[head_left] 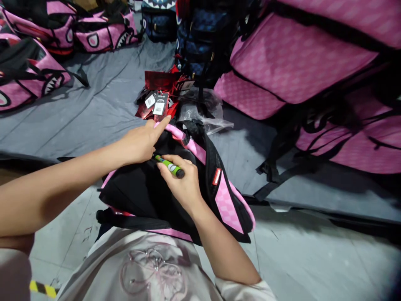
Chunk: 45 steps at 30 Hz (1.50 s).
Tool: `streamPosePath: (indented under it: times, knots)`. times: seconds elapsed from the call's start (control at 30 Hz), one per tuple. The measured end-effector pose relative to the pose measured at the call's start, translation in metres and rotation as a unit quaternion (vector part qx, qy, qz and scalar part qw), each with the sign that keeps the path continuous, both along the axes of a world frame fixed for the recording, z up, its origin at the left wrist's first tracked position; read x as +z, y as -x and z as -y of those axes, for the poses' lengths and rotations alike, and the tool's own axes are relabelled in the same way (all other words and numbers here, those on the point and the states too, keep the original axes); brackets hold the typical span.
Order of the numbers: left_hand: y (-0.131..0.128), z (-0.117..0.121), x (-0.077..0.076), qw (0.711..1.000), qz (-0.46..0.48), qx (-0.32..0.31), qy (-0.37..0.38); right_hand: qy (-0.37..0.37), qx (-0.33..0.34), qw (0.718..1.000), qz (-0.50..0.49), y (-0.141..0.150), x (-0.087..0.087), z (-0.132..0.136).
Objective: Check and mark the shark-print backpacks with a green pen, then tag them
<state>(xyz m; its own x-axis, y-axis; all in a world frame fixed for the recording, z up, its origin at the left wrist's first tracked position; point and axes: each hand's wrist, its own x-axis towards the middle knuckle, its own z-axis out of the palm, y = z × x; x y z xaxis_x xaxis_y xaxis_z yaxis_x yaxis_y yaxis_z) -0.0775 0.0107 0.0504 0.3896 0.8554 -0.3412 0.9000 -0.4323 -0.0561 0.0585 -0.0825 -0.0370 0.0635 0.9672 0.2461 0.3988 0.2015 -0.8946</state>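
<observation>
A black and pink backpack (140, 188) lies at the table's front edge and reaches over my lap. My right hand (184, 179) is closed around a green marker (169, 165) with a black end, held over the black fabric. The marker's far tip is close to my left hand and hard to make out. My left hand (139, 142) rests at the bag's upper edge, its index finger stretched along the pink trim (175, 133) and the other fingers curled against the bag. A small red label (216, 177) shows on the bag's side.
Just beyond the bag lie a pile of hang tags (160, 104) and a clear plastic bag (203, 110) on the grey cloth (94, 108). Pink backpacks (297, 62) are stacked at right; others (34, 79) stand at left. Dark blue bags (203, 37) stand behind.
</observation>
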Motion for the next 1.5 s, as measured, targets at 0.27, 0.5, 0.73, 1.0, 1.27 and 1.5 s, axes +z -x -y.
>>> streamPosePath:
  times: [0.27, 0.5, 0.73, 1.0, 1.27, 1.5]
  knots:
    - [0.022, 0.003, -0.005, 0.998, 0.038, -0.035, -0.038, -0.05, 0.048, 0.992, -0.104, -0.018, 0.033, 0.005]
    - [0.04, 0.041, 0.002, 0.995, 0.059, -0.022, -0.077, -0.109, -0.221, 0.967, 0.068, -0.13, 0.027, -0.048]
    - [0.053, 0.054, -0.008, 0.988, 0.093, -0.015, -0.125, 0.203, -0.001, 0.906, 0.371, -0.14, -0.059, -0.158]
    - [0.053, 0.051, -0.015, 0.985, 0.091, -0.021, -0.143, 0.268, -0.05, 0.907, 0.322, -0.123, -0.078, -0.202]
    - [0.044, 0.051, -0.005, 0.988, 0.109, -0.003, -0.11, 0.246, -0.022, 0.919, 0.308, -0.151, -0.054, -0.165]
    - [0.025, 0.026, 0.007, 0.994, 0.107, 0.006, -0.017, -0.185, -0.123, 0.945, 0.238, -0.157, 0.038, -0.073]
